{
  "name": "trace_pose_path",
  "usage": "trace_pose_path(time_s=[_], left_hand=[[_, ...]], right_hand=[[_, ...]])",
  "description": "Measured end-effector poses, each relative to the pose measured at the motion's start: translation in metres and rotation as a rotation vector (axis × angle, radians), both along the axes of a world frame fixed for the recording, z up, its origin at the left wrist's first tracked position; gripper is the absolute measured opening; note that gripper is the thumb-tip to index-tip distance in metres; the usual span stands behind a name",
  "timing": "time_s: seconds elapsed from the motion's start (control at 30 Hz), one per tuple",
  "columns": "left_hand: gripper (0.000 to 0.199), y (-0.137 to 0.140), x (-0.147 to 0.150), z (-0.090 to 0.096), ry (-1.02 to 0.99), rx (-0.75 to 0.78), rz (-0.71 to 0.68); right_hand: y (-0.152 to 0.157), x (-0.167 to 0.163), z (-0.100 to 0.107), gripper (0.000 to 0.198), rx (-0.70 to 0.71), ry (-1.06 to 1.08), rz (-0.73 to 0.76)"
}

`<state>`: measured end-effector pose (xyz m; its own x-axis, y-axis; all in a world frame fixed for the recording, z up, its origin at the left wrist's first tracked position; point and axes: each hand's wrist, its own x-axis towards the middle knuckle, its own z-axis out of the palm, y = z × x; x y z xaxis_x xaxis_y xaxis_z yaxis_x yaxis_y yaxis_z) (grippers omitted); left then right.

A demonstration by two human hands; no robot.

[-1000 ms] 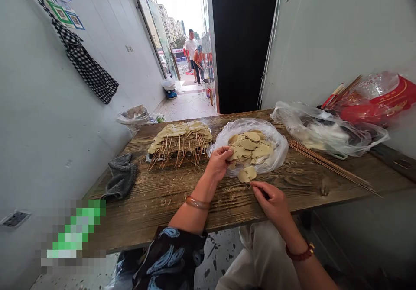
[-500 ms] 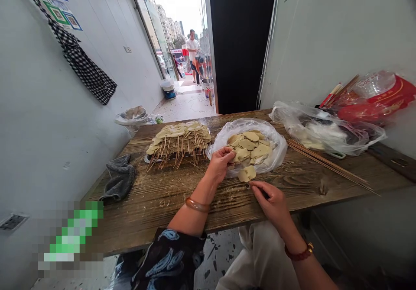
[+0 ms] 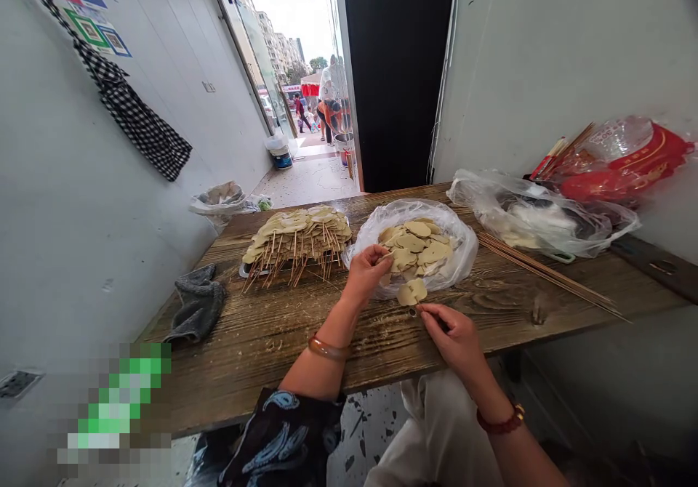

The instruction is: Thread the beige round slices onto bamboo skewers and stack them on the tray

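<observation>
My right hand (image 3: 455, 338) pinches the lower end of a thin wooden skewer, with pale potato slices (image 3: 412, 293) threaded on its tip. At the left rim of an open clear plastic bag (image 3: 463, 254), my left hand (image 3: 368, 276) is closed in a pinch on the edge of a thin slice. Inside the bag lies a heap of loose potato slices (image 3: 417, 243). To the left, many loaded skewers (image 3: 297, 236) are stacked on a metal tray (image 3: 246, 272), their sticks pointing toward me.
Bare skewers (image 3: 550, 276) lie on the wooden table (image 3: 305, 356) at right, beside another plastic bag (image 3: 539, 218) and a red package (image 3: 627, 167). A grey cloth (image 3: 197, 302) rests at the left edge. Beyond the table stand buckets (image 3: 280, 154) and people near a glass door.
The view has shifted slightly. Both hands keep nearly the same position, and the slices on the skewer have turned a little. People outside have moved.
</observation>
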<state>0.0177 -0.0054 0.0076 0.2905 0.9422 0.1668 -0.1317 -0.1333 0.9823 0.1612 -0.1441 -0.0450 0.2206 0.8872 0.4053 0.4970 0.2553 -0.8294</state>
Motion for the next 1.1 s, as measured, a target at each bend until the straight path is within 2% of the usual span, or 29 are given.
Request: trace_pose_path(time_s=[0.13,0.3,0.5,0.87,1.1], left_hand=[[0.025,0.002,0.0,-0.003,0.052,0.024,-0.005],[0.028,-0.003,0.003,-0.001,0.066,-0.028,-0.056],[0.029,-0.011,0.008,0.002,0.084,-0.021,-0.17],[0.042,-0.019,0.008,0.003,-0.053,-0.252,-0.352],[0.043,-0.019,0.008,-0.001,-0.053,-0.283,-0.297]], right_hand=[[0.0,0.001,0.003,0.022,-0.031,0.039,0.01],[0.0,0.002,0.005,0.023,-0.048,0.057,-0.002],[0.001,0.002,0.004,0.025,-0.051,0.067,-0.033],[0.001,0.002,0.002,0.029,-0.086,0.159,-0.051],[0.001,0.002,-0.001,0.03,-0.106,0.169,-0.011]])
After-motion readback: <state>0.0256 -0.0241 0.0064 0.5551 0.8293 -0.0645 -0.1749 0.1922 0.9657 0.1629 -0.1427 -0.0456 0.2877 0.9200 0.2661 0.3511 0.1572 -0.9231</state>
